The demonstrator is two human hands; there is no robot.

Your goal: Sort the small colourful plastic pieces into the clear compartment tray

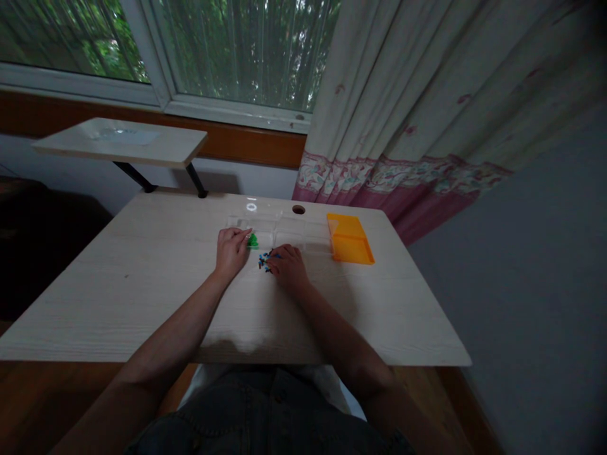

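Observation:
A clear plastic compartment box (290, 240) lies on the table. My left hand (231, 253) is at its left front corner, fingers curled together over the rim. Small green pieces (253, 241) sit in the compartment beside those fingertips. Just in front of the box is a loose pile of small blue, black and brown pieces (263, 260). Over the right side of that pile is my right hand (290, 266), its fingers bent down and drawn together among the pieces. Whatever is between its fingertips is too small to make out.
An orange tray or lid (353, 239) adjoins the box's right end. The pale wooden table (156, 284) has a round cable hole (298, 209) near its back edge. A raised shelf (142, 151) on black legs stands at the back left, and a curtain (379, 126) hangs behind.

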